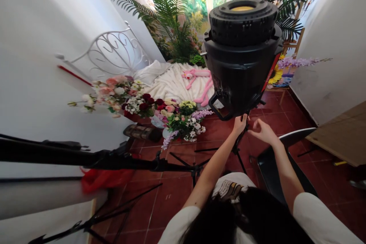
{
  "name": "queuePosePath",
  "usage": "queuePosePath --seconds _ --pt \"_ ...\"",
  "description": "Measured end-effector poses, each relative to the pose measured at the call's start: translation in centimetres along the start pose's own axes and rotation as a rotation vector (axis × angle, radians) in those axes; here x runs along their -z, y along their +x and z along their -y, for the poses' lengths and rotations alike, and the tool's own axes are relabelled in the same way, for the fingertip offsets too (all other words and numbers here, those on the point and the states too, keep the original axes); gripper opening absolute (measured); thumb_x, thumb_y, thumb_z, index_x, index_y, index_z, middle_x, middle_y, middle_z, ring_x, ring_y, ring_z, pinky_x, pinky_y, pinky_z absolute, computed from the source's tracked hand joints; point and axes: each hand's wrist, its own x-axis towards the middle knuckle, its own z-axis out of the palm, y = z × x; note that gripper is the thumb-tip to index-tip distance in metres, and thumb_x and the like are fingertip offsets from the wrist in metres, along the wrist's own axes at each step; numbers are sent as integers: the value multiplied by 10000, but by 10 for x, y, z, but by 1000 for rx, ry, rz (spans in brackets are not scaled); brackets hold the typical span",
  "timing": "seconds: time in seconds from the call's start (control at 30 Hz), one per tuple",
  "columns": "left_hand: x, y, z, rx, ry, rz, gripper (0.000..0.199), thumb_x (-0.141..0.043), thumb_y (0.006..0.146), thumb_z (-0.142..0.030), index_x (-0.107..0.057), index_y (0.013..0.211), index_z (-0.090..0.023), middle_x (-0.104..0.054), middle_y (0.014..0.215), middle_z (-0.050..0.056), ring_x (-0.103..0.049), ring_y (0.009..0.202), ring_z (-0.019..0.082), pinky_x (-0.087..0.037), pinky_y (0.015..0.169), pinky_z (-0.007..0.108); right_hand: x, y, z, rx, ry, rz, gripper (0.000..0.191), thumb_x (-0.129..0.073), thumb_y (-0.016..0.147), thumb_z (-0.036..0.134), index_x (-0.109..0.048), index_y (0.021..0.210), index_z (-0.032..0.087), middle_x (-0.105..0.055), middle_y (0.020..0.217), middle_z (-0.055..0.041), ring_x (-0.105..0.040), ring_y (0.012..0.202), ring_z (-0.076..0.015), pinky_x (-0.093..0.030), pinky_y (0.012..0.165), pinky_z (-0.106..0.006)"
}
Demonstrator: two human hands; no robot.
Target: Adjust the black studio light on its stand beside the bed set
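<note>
A large black studio light [238, 61] on a stand fills the upper right of the head view, its round front facing up and away. Just under it, my left hand [241, 123] is closed around the upper part of the light stand [236, 148]; the light partly hides the fingertips. My right hand [263, 132] is a little to the right of the pole, fingers curved, with a gap between thumb and forefinger and nothing visible in it. The stand's thin black legs spread on the floor below.
Flower bunches [183, 122] stand ahead on the left, by a white bed [162, 84] with a pink plush toy [197, 73]. Another black stand [108, 160] crosses the left side. A black chair [271, 164] is close on my right, a wooden board [340, 133] beyond.
</note>
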Motion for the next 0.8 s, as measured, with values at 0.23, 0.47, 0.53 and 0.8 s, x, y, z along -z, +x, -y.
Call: queuePosePath --seconds 0.23,0.47,0.53,0.8 --pt "0 1 1 -3 -11 -5 774 -354 837 -913 -608 689 -196 -657 729 54 -598 731 170 -498 791 312 -36 -17 -19 -144 -46 74 505 -512 914 713 -447 700 260 -573 641 -2 -509 601 -186 -351 607 -295" --pt "0 1 -1 2 -30 2 770 -383 817 -921 -615 691 -198 -663 729 53 -595 731 173 -495 807 319 -75 -12 -18 -342 581 -11 630 -479 863 829 -395 578 274 -447 493 8 -412 470 -166 -336 497 -298" --pt "0 2 0 0 -30 -10 770 -384 813 -925 -613 676 -202 -660 718 50 -595 731 175 -496 824 323 -88 -16 -13 -376 824 -7 621 -489 895 754 -253 563 286 -268 456 54 -259 428 -140 -285 439 -291" --pt "-1 2 4 -19 -31 -14 761 -377 833 -908 -606 674 -200 -642 697 41 -590 715 166 -497 819 316 -96 -24 -7 -473 1137 -16 606 -495 887 732 -179 658 268 -182 536 82 -149 461 -122 -183 401 -246"
